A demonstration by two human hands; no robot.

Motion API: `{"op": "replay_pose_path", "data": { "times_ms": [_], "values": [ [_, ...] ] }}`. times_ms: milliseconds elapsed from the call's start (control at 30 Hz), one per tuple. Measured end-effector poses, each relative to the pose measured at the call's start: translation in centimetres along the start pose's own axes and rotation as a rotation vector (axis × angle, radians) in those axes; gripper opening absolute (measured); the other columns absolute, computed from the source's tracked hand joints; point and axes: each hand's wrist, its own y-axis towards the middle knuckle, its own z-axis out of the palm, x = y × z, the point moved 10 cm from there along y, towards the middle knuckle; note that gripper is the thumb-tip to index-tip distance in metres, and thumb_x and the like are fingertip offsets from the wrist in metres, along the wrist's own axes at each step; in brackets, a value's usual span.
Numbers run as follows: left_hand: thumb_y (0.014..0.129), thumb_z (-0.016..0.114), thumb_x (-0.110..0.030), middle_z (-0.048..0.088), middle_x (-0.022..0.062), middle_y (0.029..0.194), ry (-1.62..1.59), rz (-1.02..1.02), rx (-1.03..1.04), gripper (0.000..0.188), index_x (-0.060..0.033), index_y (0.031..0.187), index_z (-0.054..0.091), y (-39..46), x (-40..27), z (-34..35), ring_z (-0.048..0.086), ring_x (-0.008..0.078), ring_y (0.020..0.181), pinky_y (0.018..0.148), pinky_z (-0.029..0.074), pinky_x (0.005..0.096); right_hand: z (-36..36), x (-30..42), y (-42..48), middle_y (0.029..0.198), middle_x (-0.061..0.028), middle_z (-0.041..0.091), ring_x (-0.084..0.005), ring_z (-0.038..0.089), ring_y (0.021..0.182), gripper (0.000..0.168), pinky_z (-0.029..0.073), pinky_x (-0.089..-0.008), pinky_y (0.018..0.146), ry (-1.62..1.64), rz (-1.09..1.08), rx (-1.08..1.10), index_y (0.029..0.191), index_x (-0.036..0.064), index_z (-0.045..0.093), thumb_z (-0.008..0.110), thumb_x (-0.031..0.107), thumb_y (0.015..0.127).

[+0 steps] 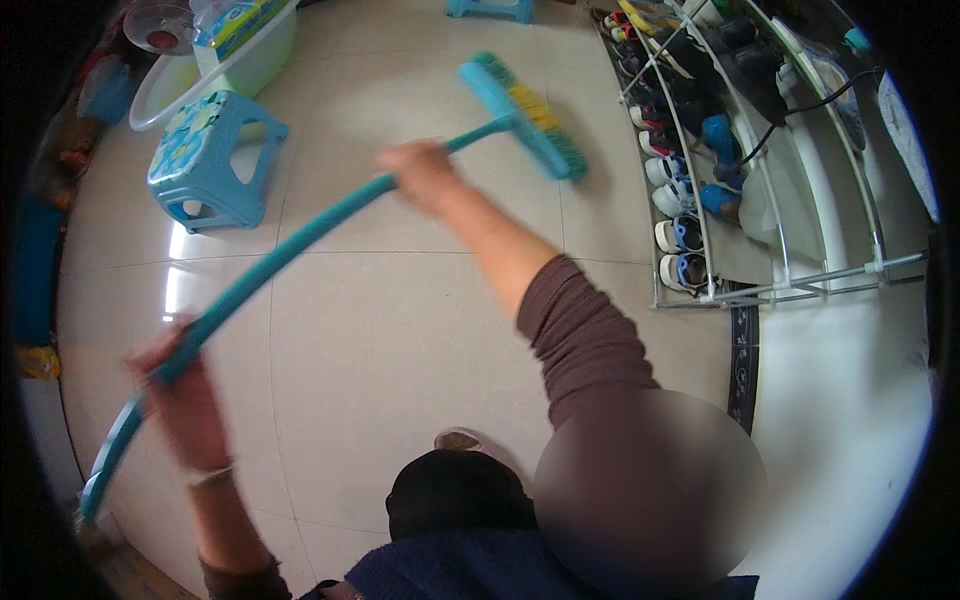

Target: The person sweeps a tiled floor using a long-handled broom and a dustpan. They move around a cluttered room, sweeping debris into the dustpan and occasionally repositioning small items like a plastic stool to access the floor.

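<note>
Both of my hands grip the long teal handle [281, 266] of a broom, which slants from the lower left up to the right. My left hand [184, 397], slightly blurred, is closed around the handle near its lower-left end. Farther along, my right hand [424, 176] holds it not far from the head. The blue broom head [517, 120] carries green and yellow bristles [536, 109] and is tilted, bristles facing away to the right. Whether the bristles touch the tiled floor [412, 337] cannot be told.
A blue plastic stool [217, 161] stands at left, beside a pale green tub [270, 64] holding packages. Another blue stool [490, 9] is at the far edge. A metal shoe rack [784, 247] with several shoes lines the right wall. A slipper [459, 438] shows below me.
</note>
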Motion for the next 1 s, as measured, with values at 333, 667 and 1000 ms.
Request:
{"op": "replay_pose_path", "data": {
  "times_ms": [333,667,1000],
  "values": [
    [0.095,0.039,-0.025,0.06,0.0104,0.092,-0.082,-0.039,-0.088,0.026,-0.0069,0.094,0.058,-1.2,0.9,0.1,0.054,0.0261,0.101,0.102,0.031,0.0471,1.1,0.1,-11.1,0.057,-0.0095,0.052,-0.0302,0.053,0.059,0.015,0.037,-0.0439,0.054,0.096,0.167,-0.274,0.059,0.011,0.048,0.053,0.015,0.072],
    [0.093,0.043,-0.019,0.043,0.0044,0.072,-0.537,0.084,0.029,0.023,-0.008,0.074,0.048,-0.9,-11.4,-2.5,0.045,0.0194,0.072,0.098,0.036,0.0413,0.0,11.9,-1.3,0.061,-0.0128,0.056,-0.0306,0.058,0.056,0.006,0.047,-0.0416,0.05,0.164,-0.1,-0.094,0.067,0.009,0.051,0.056,0.011,0.071],
    [0.092,0.048,-0.025,0.063,0.0074,0.093,-0.147,-0.103,-0.332,0.019,-0.0099,0.091,0.061,-5.1,1.7,-6.0,0.054,0.0262,0.106,0.105,0.03,0.041,8.0,3.0,-3.7,0.061,-0.0146,0.056,-0.0338,0.057,0.064,0.007,0.042,-0.0448,0.06,0.076,0.08,0.058,0.057,0.009,0.055,0.062,0.006,0.058]
  ]
}}
